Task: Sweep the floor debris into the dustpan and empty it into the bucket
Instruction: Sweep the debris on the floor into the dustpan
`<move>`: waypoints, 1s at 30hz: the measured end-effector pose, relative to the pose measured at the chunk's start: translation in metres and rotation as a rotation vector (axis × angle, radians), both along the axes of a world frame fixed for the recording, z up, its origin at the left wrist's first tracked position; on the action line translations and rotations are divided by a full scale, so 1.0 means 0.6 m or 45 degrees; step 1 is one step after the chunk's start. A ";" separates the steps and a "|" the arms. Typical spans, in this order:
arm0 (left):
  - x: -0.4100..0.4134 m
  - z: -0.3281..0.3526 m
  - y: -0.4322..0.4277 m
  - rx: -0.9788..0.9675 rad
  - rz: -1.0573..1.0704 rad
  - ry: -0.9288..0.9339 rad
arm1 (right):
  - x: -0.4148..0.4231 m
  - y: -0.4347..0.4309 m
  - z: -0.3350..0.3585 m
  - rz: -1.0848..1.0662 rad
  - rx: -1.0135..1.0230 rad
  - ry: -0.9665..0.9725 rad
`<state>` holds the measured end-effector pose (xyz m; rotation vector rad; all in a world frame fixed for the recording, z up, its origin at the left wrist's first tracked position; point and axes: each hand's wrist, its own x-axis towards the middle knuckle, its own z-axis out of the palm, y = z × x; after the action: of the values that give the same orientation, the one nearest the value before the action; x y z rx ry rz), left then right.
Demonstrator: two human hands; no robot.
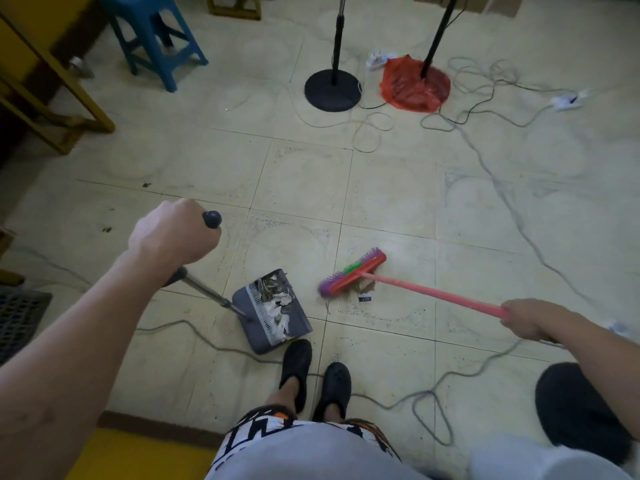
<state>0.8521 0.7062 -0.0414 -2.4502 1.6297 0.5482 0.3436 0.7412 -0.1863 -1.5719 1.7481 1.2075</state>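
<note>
My left hand (175, 233) grips the dark handle of a grey long-handled dustpan (273, 315) that rests on the tiled floor just ahead of my feet. White and brown scraps lie in its pan. My right hand (533, 320) holds the pink broom handle (436, 294). The red broom head with purple and green bristles (353, 271) sits on the floor right of the dustpan, with a small pile of brown debris (363, 287) beside it. A dark bucket (581, 407) shows at the lower right, partly hidden by my right arm.
Grey cables (512, 209) snake across the floor around my black shoes (313, 379). Two stand bases sit at the back, one black (332, 90), one wrapped in red plastic (415, 83). A blue stool (156, 36) and yellow furniture legs stand at the far left.
</note>
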 end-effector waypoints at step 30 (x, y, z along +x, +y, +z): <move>0.170 0.007 0.128 -0.055 0.353 -0.087 | 0.406 -0.093 -0.109 0.373 -0.303 -0.237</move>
<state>0.9543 0.7833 -0.0374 -2.7140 1.2977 0.4622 0.5874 0.6851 -0.2516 -2.0673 1.6284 0.9675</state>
